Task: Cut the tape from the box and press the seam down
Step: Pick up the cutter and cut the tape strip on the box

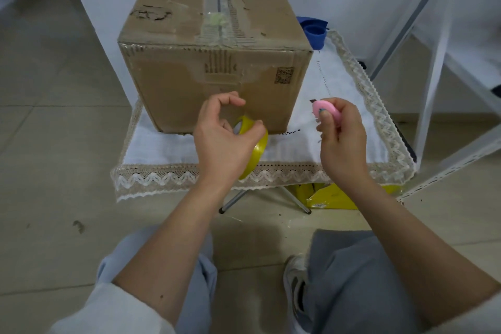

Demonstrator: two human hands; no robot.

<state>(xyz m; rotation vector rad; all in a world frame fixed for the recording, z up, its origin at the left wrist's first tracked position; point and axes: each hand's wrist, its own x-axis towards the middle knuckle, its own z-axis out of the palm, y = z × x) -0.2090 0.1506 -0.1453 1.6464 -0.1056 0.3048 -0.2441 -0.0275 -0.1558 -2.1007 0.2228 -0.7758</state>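
Note:
A worn cardboard box [206, 43] stands on a small table covered by a white lace-edged cloth [339, 122]. Clear tape runs along its top centre seam [218, 0] and down onto the front face. In front of the box, my left hand [222, 141] grips a yellow tape roll [257, 152] held on edge above the cloth. To the right, my right hand [339, 141] pinches a small pink box cutter [325, 110], its short blade pointing left toward the box but apart from it.
A blue object [314, 31] sits behind the box's right corner. White metal frame legs [431, 84] stand at the right. Yellow packaging [330, 196] lies on the tiled floor under the table, by its folding legs [233, 200]. My knees and a shoe are below.

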